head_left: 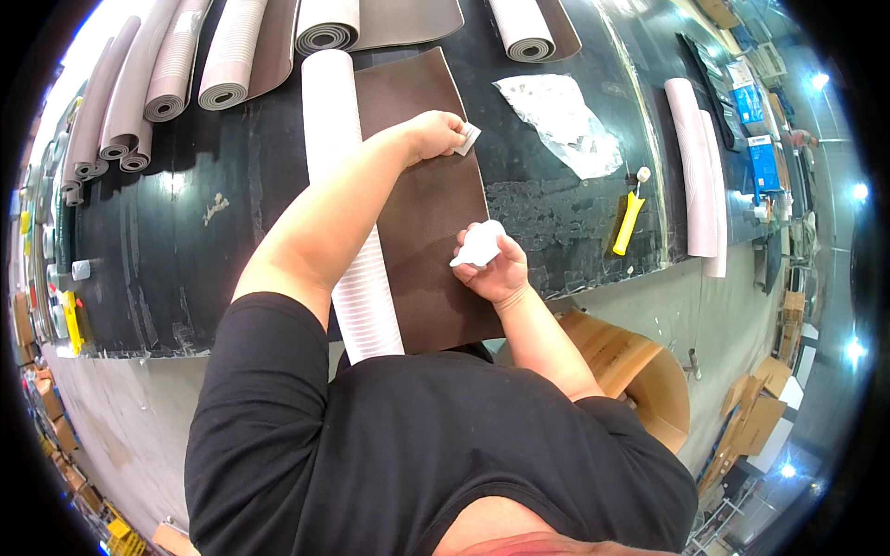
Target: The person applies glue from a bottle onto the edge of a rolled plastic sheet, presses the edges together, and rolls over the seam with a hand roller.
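A partly unrolled mat lies in front of me, its brown face (422, 213) up and its pale ribbed roll (336, 130) to the left. Over the mat's right edge, my left hand (434, 136) pinches a small pale square piece (468, 140), which looks like a label or cloth pad. Nearer to me, my right hand (496, 273) is closed around a white crumpled wad (479, 245), perhaps tissue or backing paper. Its exact kind is unclear.
Several rolled mats (227, 60) line the far side of the black table (250, 176). To the right are a clear plastic bag (561, 120), a yellow-handled tool (629, 222) and pale rolls (695, 167). A cardboard box (640, 371) stands below the table's near edge.
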`<state>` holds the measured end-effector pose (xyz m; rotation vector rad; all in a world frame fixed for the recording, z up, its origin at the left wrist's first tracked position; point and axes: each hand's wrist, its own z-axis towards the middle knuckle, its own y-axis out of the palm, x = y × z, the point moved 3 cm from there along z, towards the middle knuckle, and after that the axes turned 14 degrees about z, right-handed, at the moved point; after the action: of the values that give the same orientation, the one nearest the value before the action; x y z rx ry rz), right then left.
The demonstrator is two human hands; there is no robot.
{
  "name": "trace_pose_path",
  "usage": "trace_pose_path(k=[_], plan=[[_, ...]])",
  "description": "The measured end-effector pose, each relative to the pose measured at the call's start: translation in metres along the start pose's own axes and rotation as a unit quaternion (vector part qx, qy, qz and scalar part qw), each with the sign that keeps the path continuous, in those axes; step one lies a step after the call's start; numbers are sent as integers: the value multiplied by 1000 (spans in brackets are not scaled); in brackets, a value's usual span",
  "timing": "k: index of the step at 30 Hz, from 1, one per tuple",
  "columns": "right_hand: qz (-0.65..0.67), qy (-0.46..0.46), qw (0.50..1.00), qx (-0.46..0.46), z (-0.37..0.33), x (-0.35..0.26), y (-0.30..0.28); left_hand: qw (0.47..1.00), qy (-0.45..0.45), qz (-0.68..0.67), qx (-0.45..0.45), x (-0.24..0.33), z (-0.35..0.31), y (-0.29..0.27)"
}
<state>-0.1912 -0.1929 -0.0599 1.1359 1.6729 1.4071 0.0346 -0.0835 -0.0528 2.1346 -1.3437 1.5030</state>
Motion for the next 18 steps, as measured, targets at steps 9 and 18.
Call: trace_pose_path(k=[9,18], plan=[[107,-64,992,4,52,9,9,998,-36,-43,-7,5,4,-5],[131,-48,988,59,30,5,54,999,-31,-29,0,5,8,-2]])
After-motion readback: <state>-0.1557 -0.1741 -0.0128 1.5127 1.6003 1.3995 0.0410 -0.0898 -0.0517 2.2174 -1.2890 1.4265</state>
